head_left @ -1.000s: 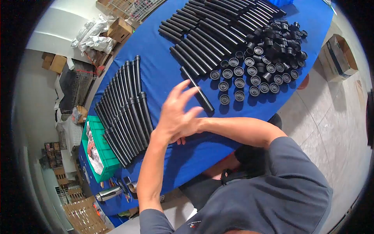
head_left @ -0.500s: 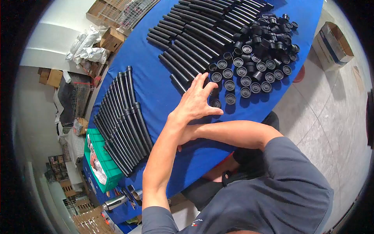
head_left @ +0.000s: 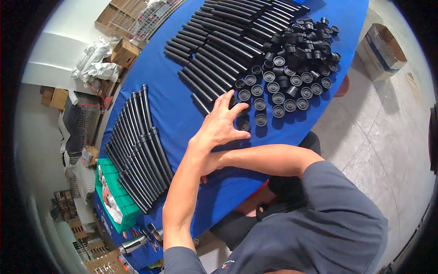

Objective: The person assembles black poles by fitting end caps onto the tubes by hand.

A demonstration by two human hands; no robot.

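Observation:
My left hand (head_left: pixel 220 124) reaches over the blue-covered table with its fingers spread and nothing gripped. Beneath and between its thumb and fingers lie a few round black caps (head_left: pixel 243 124), at the near edge of a group of ringed caps (head_left: pixel 278 98). Its fingertips are beside the ends of black tubes (head_left: pixel 200 84) laid in slanting rows. My right hand (head_left: pixel 209 165) passes under the left wrist, close over the cloth. The left forearm hides most of it, and only a bit of its fingers shows.
Black tubes with fitted ends (head_left: pixel 145 148) lie stacked at the left. Beside them stands a green crate (head_left: pixel 130 210) holding plastic-wrapped items. Loose caps are heaped at the back right (head_left: pixel 310 45). A cardboard box (head_left: pixel 381 52) stands on the floor to the right.
The whole view has shifted slightly, so the table's contents appear further left. Both hands keep the same pose over the same spot.

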